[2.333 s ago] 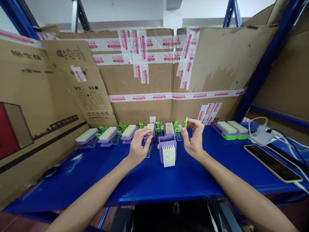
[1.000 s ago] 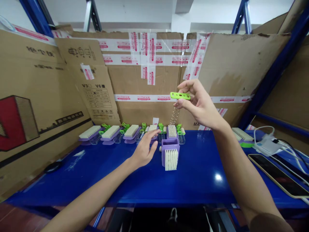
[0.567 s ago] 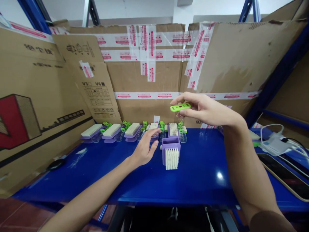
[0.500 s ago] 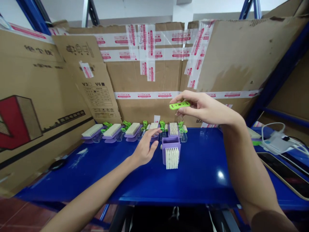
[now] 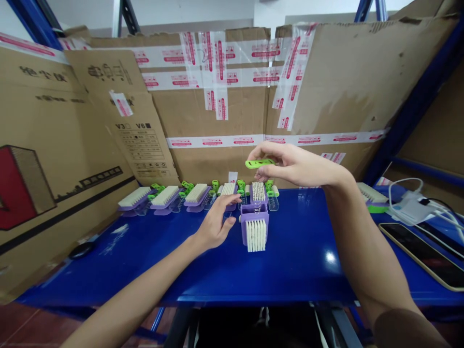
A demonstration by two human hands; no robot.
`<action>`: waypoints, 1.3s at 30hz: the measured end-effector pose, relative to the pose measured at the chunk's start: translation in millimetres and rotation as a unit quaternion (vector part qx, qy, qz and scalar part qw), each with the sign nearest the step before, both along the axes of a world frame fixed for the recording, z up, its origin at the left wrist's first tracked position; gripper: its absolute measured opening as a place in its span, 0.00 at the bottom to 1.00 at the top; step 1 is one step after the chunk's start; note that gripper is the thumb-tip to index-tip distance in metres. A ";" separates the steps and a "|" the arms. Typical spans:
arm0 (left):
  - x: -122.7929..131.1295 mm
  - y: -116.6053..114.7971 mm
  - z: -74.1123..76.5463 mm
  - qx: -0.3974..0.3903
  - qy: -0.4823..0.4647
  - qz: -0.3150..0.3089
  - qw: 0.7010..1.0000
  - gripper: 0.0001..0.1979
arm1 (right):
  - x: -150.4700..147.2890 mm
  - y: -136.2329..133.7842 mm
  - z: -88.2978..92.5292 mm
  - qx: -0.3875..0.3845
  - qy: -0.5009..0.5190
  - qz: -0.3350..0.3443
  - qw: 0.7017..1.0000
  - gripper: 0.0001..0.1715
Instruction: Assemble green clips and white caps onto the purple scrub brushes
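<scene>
A bright green, slotted oval piece (image 5: pixel 259 164) is pinched between the thumb and fingers of my right hand (image 5: pixel 286 164). Beneath it hangs a thin coiled spring (image 5: pixel 257 209), its lower end by the open top of a purple box-shaped body (image 5: pixel 244 231). White bristles (image 5: pixel 255 236) cover the front of that body, which stands upright on the blue table. My left hand (image 5: pixel 216 223) is open to the left of the purple body, fingers extended and holding nothing. Whether its fingertips touch anything behind cannot be made out.
Several purple brushes with white bristles (image 5: pixel 165 196) line the back of the blue table (image 5: pixel 290 270), with green clips and clear parts between them. Cardboard walls (image 5: pixel 213 116) rise behind and left. To the right are another brush (image 5: pixel 371 194), a white charger (image 5: pixel 408 210) with cables and a phone (image 5: pixel 422 253).
My right hand has lowered slightly and moved left with the green piece, bringing the spring over the purple body's opening. My left hand has stayed nearly still. The view has shifted a little.
</scene>
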State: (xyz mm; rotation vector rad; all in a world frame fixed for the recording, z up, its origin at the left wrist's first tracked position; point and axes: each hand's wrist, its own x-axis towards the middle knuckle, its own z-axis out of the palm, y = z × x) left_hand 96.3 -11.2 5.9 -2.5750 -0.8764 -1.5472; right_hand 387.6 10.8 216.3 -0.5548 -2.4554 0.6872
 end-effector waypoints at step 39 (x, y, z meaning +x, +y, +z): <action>-1.0 -2.0 1.6 -0.005 0.035 0.008 0.999 0.32 | -8.9 7.6 -3.4 0.041 -0.180 0.046 0.982 0.14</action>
